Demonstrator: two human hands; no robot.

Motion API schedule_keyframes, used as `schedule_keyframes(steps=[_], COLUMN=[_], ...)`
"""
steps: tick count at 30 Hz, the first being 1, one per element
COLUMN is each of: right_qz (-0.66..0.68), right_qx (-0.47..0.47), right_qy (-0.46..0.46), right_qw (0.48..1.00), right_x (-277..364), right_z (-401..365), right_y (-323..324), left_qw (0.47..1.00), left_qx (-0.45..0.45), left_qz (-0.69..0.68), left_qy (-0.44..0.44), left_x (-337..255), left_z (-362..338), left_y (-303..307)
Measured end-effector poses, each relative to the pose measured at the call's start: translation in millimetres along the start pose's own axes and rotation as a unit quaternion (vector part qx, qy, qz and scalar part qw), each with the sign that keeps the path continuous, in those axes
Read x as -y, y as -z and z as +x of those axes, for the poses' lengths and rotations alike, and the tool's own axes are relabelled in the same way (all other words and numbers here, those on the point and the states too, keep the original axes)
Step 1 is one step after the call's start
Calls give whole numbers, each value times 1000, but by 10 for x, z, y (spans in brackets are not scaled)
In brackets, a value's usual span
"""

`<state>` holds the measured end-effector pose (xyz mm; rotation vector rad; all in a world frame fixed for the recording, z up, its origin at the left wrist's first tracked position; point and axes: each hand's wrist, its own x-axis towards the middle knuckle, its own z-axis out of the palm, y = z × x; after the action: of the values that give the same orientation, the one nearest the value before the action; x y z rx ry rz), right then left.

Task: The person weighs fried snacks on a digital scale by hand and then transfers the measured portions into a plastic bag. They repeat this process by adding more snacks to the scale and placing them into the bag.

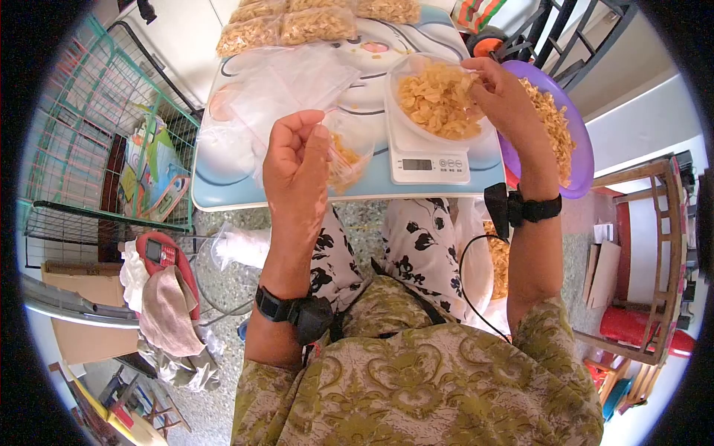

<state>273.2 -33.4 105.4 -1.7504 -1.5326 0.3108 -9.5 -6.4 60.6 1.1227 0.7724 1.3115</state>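
My left hand (296, 152) is closed on the edge of a small clear plastic bag (355, 145) that has some yellow dried flakes in its lower part. At the rim of a clear plastic bowl (398, 78), my right hand (502, 97) has its fingers bent and pressed onto yellow dried flakes (439, 100). The bowl is well filled with these flakes. It rests on a white digital kitchen scale (430, 169), whose display digits are too small to read. Left of the scale, a pile of flat clear bags (286, 78) lies near my left hand.
Several filled bags (316, 24) lie at the far end of the small patterned table (230, 195). A purple basin (584, 152) of flakes stands at the table's right side. A wire cage (71, 141) is on the left. Below it, a red phone (158, 251) lies near a cloth (171, 312).
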Motion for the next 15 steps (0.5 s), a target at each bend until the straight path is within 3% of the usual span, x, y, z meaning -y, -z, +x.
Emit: schedule_keyframes(steps=[4,12,15], right_qz=[75,-48,-41], right_qx=[33,59,43], right_qy=[-25,44,-13], right_qw=[996,996,998], right_x=[-3,123,175], right_z=[-20,-72,-71], right_y=[28,-2,-66], left_qw=[1000,1000,1000], left_qx=[-3,-2,-4], left_qz=[11,-4,-3], left_qy=[5,11,9], left_x=[-19,1,-7], left_z=[-10,-14,-17], left_y=[2,-6,-4])
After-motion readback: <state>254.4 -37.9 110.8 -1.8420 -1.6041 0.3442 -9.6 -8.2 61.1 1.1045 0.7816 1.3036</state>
